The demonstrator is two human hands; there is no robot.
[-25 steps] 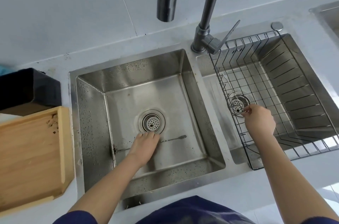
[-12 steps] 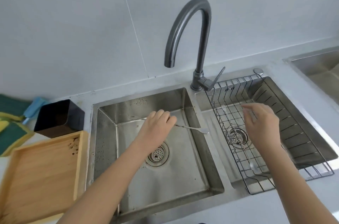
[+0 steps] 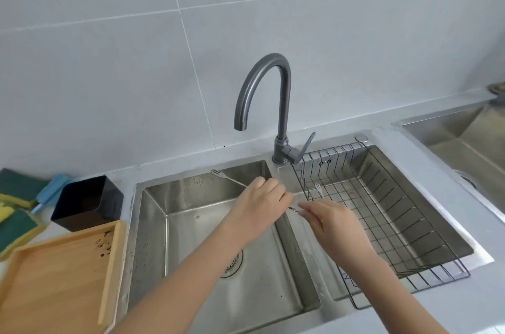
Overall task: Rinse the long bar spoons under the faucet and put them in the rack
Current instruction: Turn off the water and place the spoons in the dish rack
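spoon (image 3: 229,179) gripped, left hand (image 3: 261,203) | right fingers (image 3: 307,210) pinch end | faucet (image 3: 262,104) above

Black container (image 3: 87,202): square, open-topped, stands on the surface (image 3: 426,158) left of the basin.
Wooden tray (image 3: 54,284): light wood, just in front of the black container, dark specks near its far right corner.
Sponges (image 3: 16,208): green and yellow, at the far left edge.
Blue item (image 3: 52,191): lies between the sponges and the container.
Wall (image 3: 109,60): pale grey tiles.
Second sink (image 3: 464,142): at the far right, partly cut off.
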